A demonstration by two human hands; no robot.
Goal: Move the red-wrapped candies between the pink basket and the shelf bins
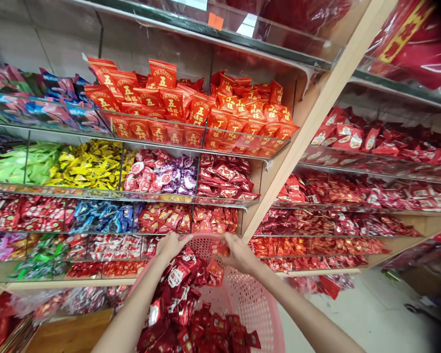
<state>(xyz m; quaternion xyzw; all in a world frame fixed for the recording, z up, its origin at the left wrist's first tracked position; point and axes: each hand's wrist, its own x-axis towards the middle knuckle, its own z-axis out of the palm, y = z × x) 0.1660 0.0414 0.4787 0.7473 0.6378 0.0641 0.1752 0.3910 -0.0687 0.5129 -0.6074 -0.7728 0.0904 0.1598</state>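
Note:
A pink plastic basket (272, 314) with a perforated wall is in front of me, tilted toward me. Dark red candy packets (174, 304) lie in its left part, and smaller red ones (220, 331) are at the bottom. My left hand (170, 246) is closed on the basket's far rim at the left, its thumb pointing right. Over the rim's right side, my right hand (238, 254) has its fingers curled round a few small red candy packets (220, 249). Just below it, orange-red packets (215, 271) sit at the inner wall.
Shelves with clear front strips (161, 197) hold sorted candy: red packets (165, 103), yellow ones (88, 164) and green ones (24, 162). A wooden upright (305, 132) divides the shelves right of the basket. Cardboard (71, 333) lies at lower left; pale floor (378, 314) shows at right.

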